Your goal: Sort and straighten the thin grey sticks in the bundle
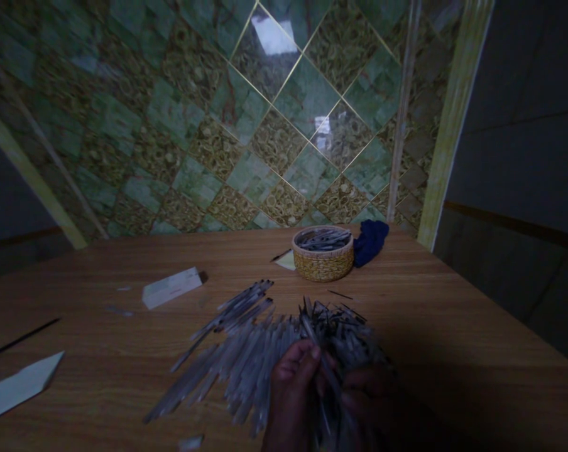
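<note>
A slim pen-like stick (330,375), greyish and translucent, slants between my two hands. My left hand (293,383) pinches it near its upper part, thumb on top. Lower down, my right hand (366,389) lies in deep shadow, its fingers closed at the stick's near end. Under and left of my left hand, many similar translucent sticks (251,358) lie fanned out side by side. A smaller bunch with dark tips (244,306) lies just beyond them. Behind my hands is a jumbled heap of dark, thin pieces (343,323); my hands hide part of it.
A round woven basket (323,265) full of similar sticks stands toward the back, beside a dark blue cloth (371,242). On the left are a white box (171,289), a dark thin rod (22,339) and a pale flat sheet (22,388). A tiled wall (246,138) rises behind the wooden table (453,314).
</note>
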A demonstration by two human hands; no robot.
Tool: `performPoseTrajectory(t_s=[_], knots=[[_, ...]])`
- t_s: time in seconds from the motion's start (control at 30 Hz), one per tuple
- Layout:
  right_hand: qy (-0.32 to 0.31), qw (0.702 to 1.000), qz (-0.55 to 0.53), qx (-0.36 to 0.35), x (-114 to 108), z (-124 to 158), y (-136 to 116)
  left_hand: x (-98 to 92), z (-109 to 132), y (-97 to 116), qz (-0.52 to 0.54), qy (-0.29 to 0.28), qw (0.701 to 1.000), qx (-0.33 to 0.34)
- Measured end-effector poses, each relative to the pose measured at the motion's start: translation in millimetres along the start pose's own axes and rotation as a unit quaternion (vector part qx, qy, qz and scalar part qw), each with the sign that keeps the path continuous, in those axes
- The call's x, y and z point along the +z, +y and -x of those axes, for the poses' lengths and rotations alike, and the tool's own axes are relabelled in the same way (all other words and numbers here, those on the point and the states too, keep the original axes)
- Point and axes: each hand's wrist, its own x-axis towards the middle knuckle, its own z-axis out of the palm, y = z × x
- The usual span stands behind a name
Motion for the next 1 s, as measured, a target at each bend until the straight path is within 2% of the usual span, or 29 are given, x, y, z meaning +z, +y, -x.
performPoseTrajectory(t_s=[0.1,0.2,0.3,0.4,0.53,0.6,0.67,0.77,0.9,1.0], knots=[[-0.033,0.998,-0.053,0.033,5,2,-5,-0.3,1,1,0.018,-0.005,1.000,-0.008],[-0.052,0.996,-0.068,0.032,11,1,-5,0.1,2,3,0.042,-0.012,0.999,-0.023],[-0.037,0.997,-0.061,0.021,17,-2,2,0.5,3,6,0.059,-0.021,0.998,-0.032],[-0.013,0.997,-0.052,0.047,21,-5,6,-0.9,2,7,0.075,-0.036,0.996,-0.043],[-0.017,0.996,-0.073,0.041,24,-7,6,-3.5,-1,7,0.120,-0.055,0.989,-0.059],[-0.013,0.995,-0.089,0.049,25,-7,3,-3.4,-2,9,0.143,-0.047,0.986,-0.076],[-0.012,0.995,-0.089,0.053,28,-9,-2,-3.0,-4,15,0.164,-0.014,0.982,-0.097],[-0.016,0.996,-0.080,0.045,42,-15,-8,-6.0,-7,28,0.229,0.030,0.965,-0.124],[0.007,0.992,-0.125,-0.005,72,-31,-12,-20.8,-12,46,0.299,0.021,0.947,-0.111],[-0.073,0.985,-0.151,-0.038,94,-43,-16,-33.9,-14,61,0.312,0.041,0.947,-0.065]])
